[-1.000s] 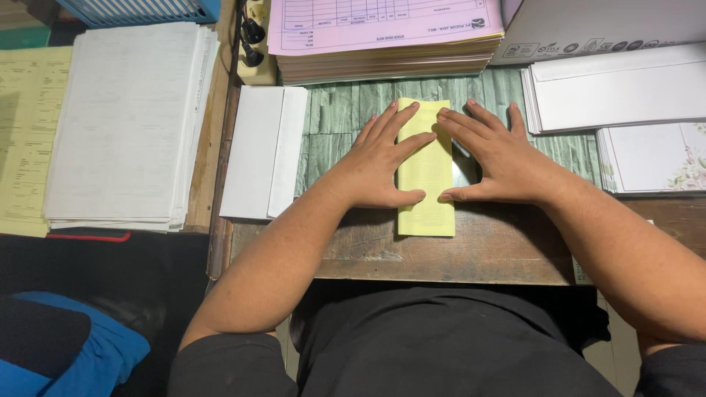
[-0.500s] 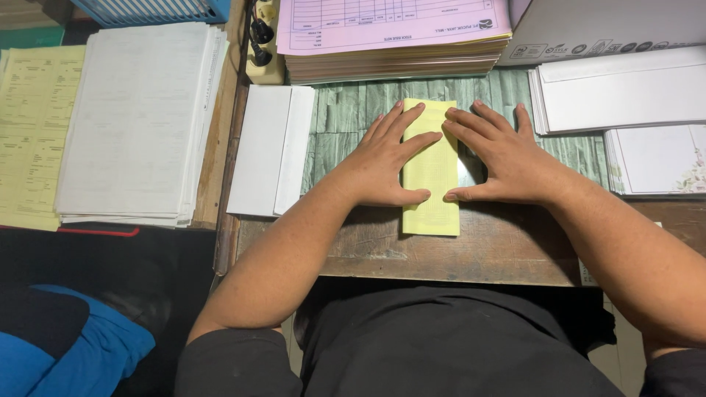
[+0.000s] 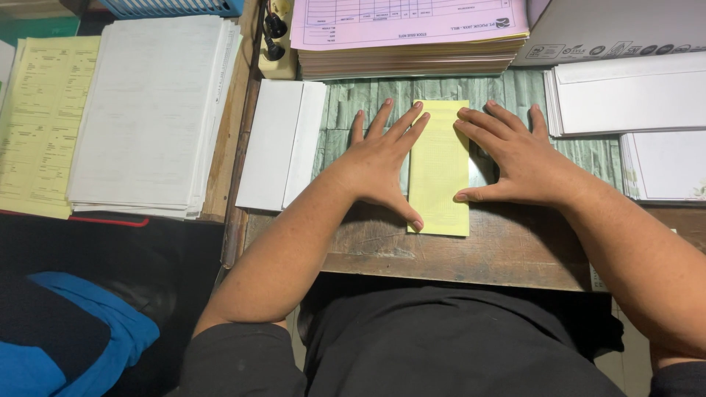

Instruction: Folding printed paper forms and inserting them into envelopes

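A folded yellow paper [image 3: 440, 173] lies lengthwise on the wooden desk [image 3: 441, 254] in front of me. My left hand [image 3: 379, 165] rests flat along its left edge, fingers spread, with two fingertips and the thumb on the paper. My right hand [image 3: 515, 158] lies flat at the paper's right edge, its thumb and index finger touching that side. Neither hand grips anything.
A stack of pink forms [image 3: 412, 37] sits at the far edge. White envelopes [image 3: 283, 143] lie left of my hands, more white envelopes [image 3: 632, 92] to the right. A thick white paper pile [image 3: 151, 110] and yellow sheets [image 3: 40, 121] fill the left side.
My hands have slid apart off the middle of the yellow paper, the left one outward to the left, the right one to the right, so more of the paper shows.
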